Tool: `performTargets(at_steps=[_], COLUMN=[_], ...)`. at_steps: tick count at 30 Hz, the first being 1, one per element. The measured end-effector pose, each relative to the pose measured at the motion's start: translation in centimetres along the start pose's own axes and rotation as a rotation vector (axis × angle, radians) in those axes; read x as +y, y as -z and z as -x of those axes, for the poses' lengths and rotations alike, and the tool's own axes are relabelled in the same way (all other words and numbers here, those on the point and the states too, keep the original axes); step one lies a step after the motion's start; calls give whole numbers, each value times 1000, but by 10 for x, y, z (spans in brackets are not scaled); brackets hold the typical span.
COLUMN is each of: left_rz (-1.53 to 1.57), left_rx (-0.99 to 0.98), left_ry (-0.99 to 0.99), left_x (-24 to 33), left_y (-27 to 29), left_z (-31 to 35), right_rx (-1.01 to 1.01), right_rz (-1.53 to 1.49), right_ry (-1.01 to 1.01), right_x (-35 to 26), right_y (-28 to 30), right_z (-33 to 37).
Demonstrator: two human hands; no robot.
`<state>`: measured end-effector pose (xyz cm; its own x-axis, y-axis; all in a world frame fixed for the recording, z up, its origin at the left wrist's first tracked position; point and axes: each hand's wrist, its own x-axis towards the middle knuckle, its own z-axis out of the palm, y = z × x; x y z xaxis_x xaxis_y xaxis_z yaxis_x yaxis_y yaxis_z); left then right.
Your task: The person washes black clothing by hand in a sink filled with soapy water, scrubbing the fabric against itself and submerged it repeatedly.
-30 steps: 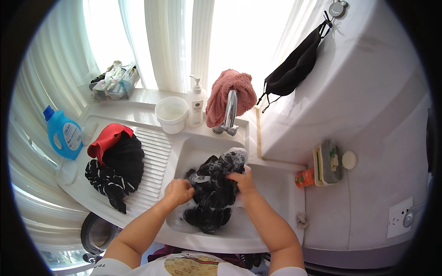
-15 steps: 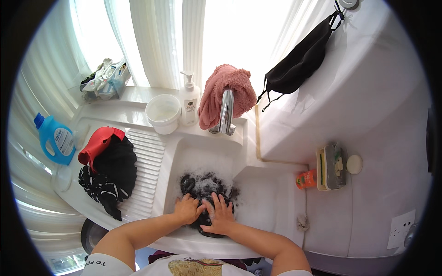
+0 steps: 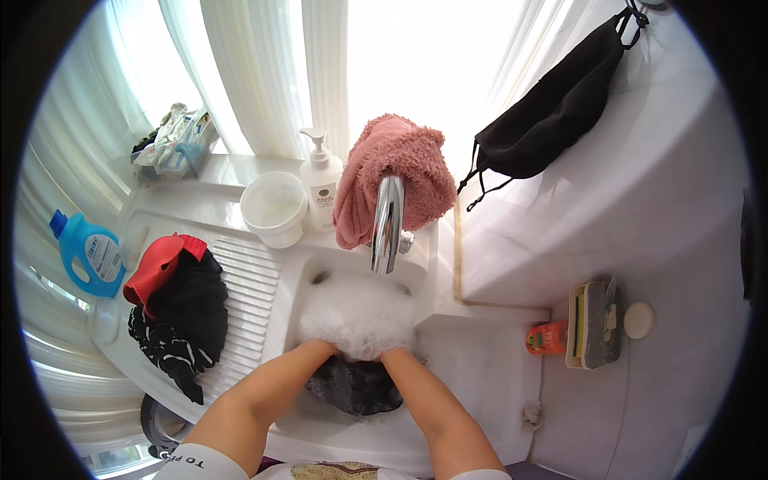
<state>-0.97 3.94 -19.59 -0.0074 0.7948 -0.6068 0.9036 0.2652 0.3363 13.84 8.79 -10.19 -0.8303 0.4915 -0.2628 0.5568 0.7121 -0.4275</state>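
Note:
A wet black garment (image 3: 356, 387) lies in the near part of the white sink basin (image 3: 290, 308), partly under white foam (image 3: 352, 314). Both my arms reach down into the suds. Only the wrist end of my left hand (image 3: 323, 347) shows, at the garment's left side. My right hand (image 3: 391, 354) is sunk at its right side, also just to the wrist. Foam covers the fingers of both, so their grip is hidden. Beyond the basin a chrome faucet (image 3: 388, 224) carries a fluffy pink cloth (image 3: 400, 152).
Left on the ribbed washboard (image 3: 252, 292) lie black clothes (image 3: 192, 300) with a red piece (image 3: 156, 268). A blue detergent bottle (image 3: 98, 256), white tub (image 3: 274, 210) and pump bottle (image 3: 322, 184) stand around the basin. At right are a black mask (image 3: 552, 112) and a wall-mounted sponge holder (image 3: 592, 324).
Both hands went from lying spread on top of the garment to being sunk in foam at its sides. The suds have spread across the basin's far part. The view has shifted slightly.

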Motion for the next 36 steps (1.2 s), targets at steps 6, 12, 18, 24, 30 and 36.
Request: performTargets(at_steps=[6, 12, 18, 24, 30, 36], left_rz=[16, 1216, 916, 327, -18, 76], left_rx=[402, 160, 268, 282, 218, 125], left_ry=[-77, 38, -235, -40, 197, 124], left_x=[-49, 22, 65, 92, 59, 18], left_y=[-4, 24, 43, 45, -37, -66], left_z=[-65, 15, 148, 213, 114, 37], right_rx=[462, 385, -87, 33, 250, -441], right_rz=[-620, -1236, -895, 17, 253, -53], right_ry=[-477, -862, -313, -132, 33, -364], right_x=[10, 44, 25, -35, 9, 1], right_y=[18, -24, 6, 39, -77, -35], right_z=[1, -26, 54, 140, 75, 16])
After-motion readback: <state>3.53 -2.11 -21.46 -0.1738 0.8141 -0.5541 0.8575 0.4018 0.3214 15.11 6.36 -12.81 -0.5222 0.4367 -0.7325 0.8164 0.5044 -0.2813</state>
